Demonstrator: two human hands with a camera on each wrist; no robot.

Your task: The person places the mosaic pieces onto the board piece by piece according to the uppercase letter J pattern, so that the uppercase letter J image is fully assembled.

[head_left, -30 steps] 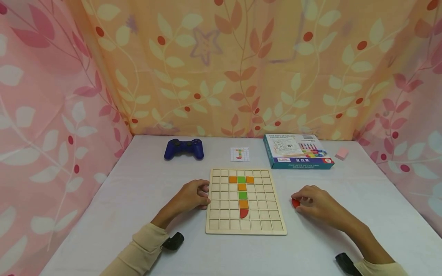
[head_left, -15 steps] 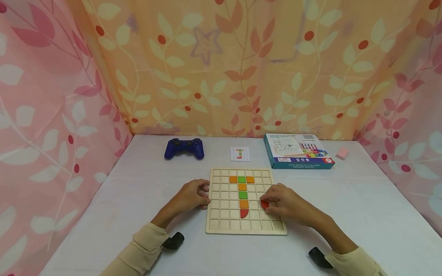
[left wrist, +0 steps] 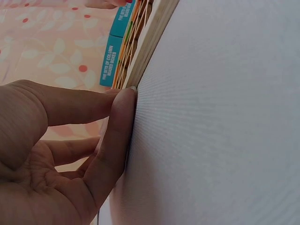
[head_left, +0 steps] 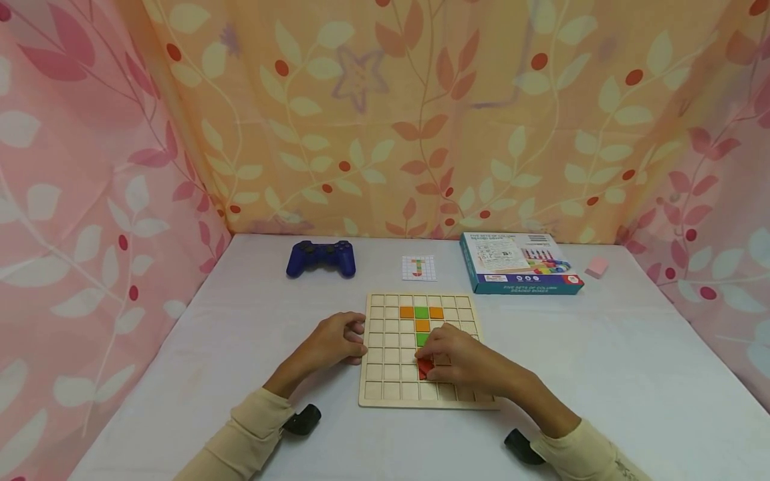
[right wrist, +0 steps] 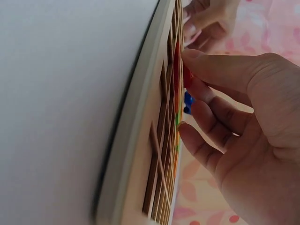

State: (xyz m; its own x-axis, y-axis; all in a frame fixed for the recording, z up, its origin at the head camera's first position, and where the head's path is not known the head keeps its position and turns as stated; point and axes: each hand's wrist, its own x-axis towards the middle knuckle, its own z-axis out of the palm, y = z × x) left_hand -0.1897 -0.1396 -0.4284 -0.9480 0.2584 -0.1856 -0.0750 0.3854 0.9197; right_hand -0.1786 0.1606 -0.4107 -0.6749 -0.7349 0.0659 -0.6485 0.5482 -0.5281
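Note:
A wooden grid board (head_left: pixel 391 394) lies on the white table, with orange and green square tiles forming a T shape. At the foot of its stem sits a red rounded tile (head_left: pixel 422 376), partly covered. My right hand (head_left: pixel 466 361) pinches another red rounded piece (right wrist: pixel 187 77) between thumb and fingers, right over that tile. Whether the held piece touches the board is unclear. My left hand (head_left: pixel 329 342) rests beside the board's left edge, its fingertips touching the rim with the fingers relaxed. The right hand hides the lower stem tiles.
Behind the board lies a small pattern card (head_left: pixel 419 268). A blue game controller (head_left: pixel 321 259) is at the back left. The flat teal box (head_left: pixel 520 264) and a pink block (head_left: pixel 597 267) lie at the back right. Patterned cloth hangs around the table.
My right hand has carried the red piece leftward from the table beside the board to the foot of the tile stem. The left hand and board have stayed put.

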